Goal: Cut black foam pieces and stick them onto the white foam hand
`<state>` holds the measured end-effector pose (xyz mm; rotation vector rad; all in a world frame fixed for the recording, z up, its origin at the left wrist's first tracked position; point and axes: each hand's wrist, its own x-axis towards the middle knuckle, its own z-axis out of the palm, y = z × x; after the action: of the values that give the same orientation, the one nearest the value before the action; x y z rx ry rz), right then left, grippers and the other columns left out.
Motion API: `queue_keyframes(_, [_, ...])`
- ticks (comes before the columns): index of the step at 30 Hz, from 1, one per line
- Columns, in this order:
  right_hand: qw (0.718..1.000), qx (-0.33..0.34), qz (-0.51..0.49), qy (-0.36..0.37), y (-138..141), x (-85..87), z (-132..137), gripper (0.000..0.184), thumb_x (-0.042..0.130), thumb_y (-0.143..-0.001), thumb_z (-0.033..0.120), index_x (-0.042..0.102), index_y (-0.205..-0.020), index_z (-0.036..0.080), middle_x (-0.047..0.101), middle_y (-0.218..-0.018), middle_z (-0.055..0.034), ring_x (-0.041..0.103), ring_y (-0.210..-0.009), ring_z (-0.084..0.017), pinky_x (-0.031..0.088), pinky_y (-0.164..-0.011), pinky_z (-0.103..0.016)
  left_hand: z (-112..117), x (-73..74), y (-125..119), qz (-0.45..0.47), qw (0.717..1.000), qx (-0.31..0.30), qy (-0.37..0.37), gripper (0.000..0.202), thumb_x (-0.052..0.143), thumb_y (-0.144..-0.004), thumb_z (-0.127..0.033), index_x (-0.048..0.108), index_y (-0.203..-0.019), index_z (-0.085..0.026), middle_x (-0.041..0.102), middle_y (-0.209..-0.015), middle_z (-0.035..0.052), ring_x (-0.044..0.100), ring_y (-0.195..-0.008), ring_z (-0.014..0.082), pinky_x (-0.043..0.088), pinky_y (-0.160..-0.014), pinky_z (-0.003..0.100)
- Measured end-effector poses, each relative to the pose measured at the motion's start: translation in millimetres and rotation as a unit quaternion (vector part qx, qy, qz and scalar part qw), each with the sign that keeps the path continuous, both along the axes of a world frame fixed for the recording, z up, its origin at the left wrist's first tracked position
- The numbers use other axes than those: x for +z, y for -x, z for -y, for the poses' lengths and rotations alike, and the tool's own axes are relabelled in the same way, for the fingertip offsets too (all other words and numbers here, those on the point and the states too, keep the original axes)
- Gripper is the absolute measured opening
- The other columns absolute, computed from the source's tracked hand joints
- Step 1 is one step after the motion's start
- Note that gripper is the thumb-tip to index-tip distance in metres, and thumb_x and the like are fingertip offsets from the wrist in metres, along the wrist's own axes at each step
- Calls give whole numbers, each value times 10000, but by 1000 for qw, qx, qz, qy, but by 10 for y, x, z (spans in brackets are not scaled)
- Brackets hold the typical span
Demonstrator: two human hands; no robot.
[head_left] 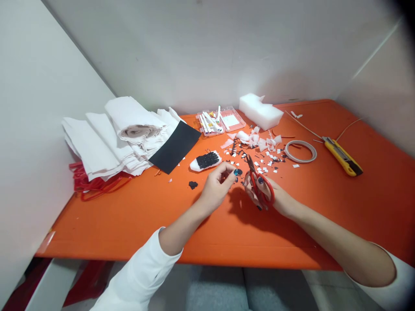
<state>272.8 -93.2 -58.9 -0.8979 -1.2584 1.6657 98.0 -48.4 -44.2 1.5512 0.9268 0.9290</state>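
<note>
Your left hand (218, 183), fingertips seemingly pressed together, contents indistinct, is nearer the white foam-like oblong with black scales (206, 160), lying crosswise just beyond it, while your right hand (276, 193) grips red-handled metal scissors (253, 178).

bright | soft shadows on table (129, 224) | dark blur upper right

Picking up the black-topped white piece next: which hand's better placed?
Left, I'd say. The left hand is right beside the black-topped white piece; whether its fingers pinch anything is unclear. The right hand is farther off and holds the scissors.
</note>
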Motion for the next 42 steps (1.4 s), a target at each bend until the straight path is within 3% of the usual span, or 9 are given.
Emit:
queue_keyframes(6, [978, -198, 63, -27, 13, 67, -24, 297, 657, -797, 462, 506, -904, 230, 530, -785, 15, 402, -516, -93, 347, -398, -216, 23, 1, -10, -13, 1000, -6, 16, 218, 586, -846, -385, 580, -805, -171, 544, -735, -7, 459, -649, 99, 364, -607, 219])
queue_keyframes(9, [970, -228, 78, -39, 9, 101, -32, 315, 722, -734, 427, 533, -887, 225, 572, -870, -12, 474, -600, -116, 417, -464, -230, 36, -12, -9, -22, 999, -13, 21, 231, 597, -842, -397, 591, -791, -172, 552, -729, -7, 483, -660, 102, 376, -611, 220])
queue_keyframes(17, [967, -224, 105, -54, 26, 118, -12, 281, 731, -721, 372, 544, -862, 216, 585, -840, -12, 518, -661, -141, 449, -520, -244, 62, 3, -20, -65, 997, -30, 6, 228, 561, -857, -393, 589, -797, -175, 563, -728, -9, 473, -622, 95, 362, -584, 217])
queue_keyframes(23, [970, -213, 98, -61, 33, 123, -28, 289, 737, -713, 382, 541, -840, 210, 595, -837, -13, 518, -653, -135, 441, -557, -254, 86, 38, -19, -140, 984, -95, -47, 148, 536, -850, -296, 537, -755, -182, 508, -687, -33, 432, -584, 89, 341, -548, 213])
queue_keyframes(28, [968, -218, 100, -70, 23, 99, -49, 278, 749, -708, 357, 551, -829, 204, 579, -824, -7, 531, -712, -145, 443, -631, -268, 80, 45, -11, -167, 978, -98, -73, 151, 503, -877, -313, 557, -809, -189, 552, -740, -22, 460, -599, 95, 361, -562, 220])
queue_keyframes(33, [968, -218, 112, -53, 17, 96, -56, 274, 746, -712, 346, 543, -827, 203, 567, -813, -1, 506, -686, -132, 415, -564, -243, 67, 83, 14, -195, 969, -74, -130, 149, 490, -896, -295, 591, -851, -195, 572, -793, -8, 479, -658, 107, 366, -631, 238])
queue_keyframes(35, [969, -217, 107, -43, 19, 104, -47, 281, 751, -710, 349, 539, -827, 206, 555, -791, 10, 492, -649, -117, 403, -525, -227, 67, 80, 17, -174, 975, -76, -111, 153, 485, -900, -287, 592, -842, -194, 588, -811, -1, 490, -683, 112, 372, -646, 240])
queue_keyframes(38, [977, -203, 62, -12, 16, 101, -25, 268, 661, -796, 431, 533, -891, 215, 544, -786, 11, 479, -569, -101, 381, -438, -216, 68, 58, 5, -104, 992, -69, -21, 175, 500, -897, -334, 576, -834, -189, 590, -776, -1, 491, -652, 108, 379, -611, 234])
queue_keyframes(42, [994, -108, -1, 3, 13, 40, 11, 351, 465, -897, 550, 502, -966, 208, 578, -910, -38, 544, -567, -115, 407, -395, -224, 61, 69, -21, -14, 997, -42, 64, 232, 541, -874, -376, 593, -815, -158, 607, -733, 16, 501, -630, 103, 394, -596, 223])
